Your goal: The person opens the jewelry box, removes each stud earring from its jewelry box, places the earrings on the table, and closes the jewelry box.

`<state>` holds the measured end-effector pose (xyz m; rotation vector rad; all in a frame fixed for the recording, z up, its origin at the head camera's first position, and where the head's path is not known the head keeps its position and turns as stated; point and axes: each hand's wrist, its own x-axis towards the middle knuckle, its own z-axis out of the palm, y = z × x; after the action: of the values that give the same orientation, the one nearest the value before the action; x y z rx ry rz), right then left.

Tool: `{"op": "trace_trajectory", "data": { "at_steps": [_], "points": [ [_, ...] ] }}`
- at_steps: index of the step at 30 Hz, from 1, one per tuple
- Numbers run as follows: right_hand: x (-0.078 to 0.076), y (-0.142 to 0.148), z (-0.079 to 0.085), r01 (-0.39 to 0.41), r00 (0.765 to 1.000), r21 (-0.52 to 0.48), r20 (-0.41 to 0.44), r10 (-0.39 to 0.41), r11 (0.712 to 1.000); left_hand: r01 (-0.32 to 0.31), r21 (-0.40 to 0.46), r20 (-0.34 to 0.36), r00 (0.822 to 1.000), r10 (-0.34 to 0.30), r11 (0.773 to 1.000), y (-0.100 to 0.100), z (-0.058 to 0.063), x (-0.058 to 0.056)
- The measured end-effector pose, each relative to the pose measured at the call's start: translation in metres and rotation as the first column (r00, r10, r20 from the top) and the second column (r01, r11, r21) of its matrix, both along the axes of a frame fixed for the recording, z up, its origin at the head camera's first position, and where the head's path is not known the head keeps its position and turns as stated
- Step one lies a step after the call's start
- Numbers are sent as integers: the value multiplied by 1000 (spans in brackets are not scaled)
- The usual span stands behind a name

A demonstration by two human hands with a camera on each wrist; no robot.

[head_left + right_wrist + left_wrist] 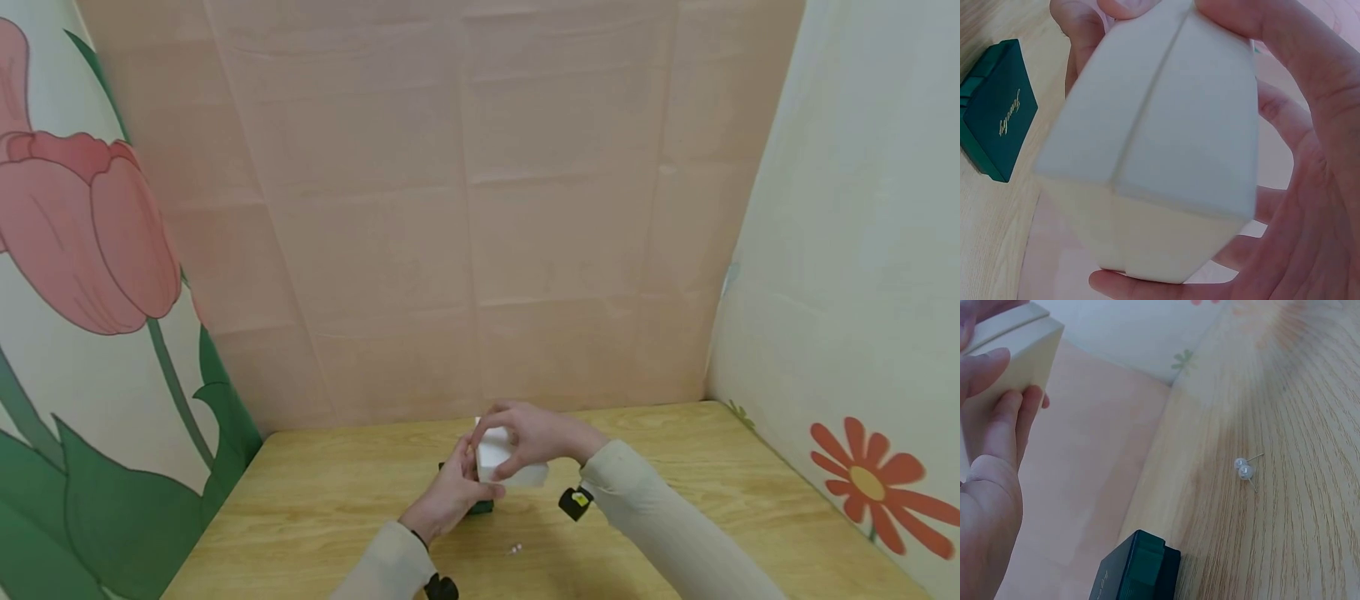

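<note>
White box (1200, 112), nearest the right-wrist camera, is held above the table (675, 442). Your left hand (448, 492) and right hand (536, 435) clamp fingers on it — presumably for two-sided steadiness. Below it rest the green box (1013, 112) and pearl studs (1245, 472) — leaving both hands free.

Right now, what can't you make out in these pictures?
White box: interior hidden by its own walls, right wrist view.
Green box: mostly behind the left hand, head view; cut off by the bottom edge, left wrist view.
Pearl studs: too small for detail, head view.
</note>
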<state>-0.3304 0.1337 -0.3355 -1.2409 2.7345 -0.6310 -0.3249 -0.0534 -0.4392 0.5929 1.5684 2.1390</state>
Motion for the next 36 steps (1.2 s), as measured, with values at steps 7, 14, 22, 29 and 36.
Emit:
{"op": "trace_trajectory", "data": {
  "at_steps": [7, 14, 22, 29, 36],
  "points": [
    [1, 0, 2, 8, 1000, 21, 0, -8, 1000, 25, 16, 8, 1000, -25, 1000, -1, 0, 1],
    [1, -2, 7, -3, 1000, 43, -19, 4, 999, 29, 11, -8, 1000, -29, 1000, 0, -1, 1],
    [2, -4, 11, 15, 1000, 73, -29, -13, 997, 13, 8, -15, 1000, -13, 1000, 1, -1, 1],
    [2, 2, 14, 3, 1000, -16, -4, -3, 1000, -27, -6, -4, 1000, 27, 1000, 0, -6, -2],
    [-4, 19, 15, 52, 998, -242, -24, -59, 969, -76, -6, -60, 995, 76, 997, -8, -14, -5]
  ]
}}
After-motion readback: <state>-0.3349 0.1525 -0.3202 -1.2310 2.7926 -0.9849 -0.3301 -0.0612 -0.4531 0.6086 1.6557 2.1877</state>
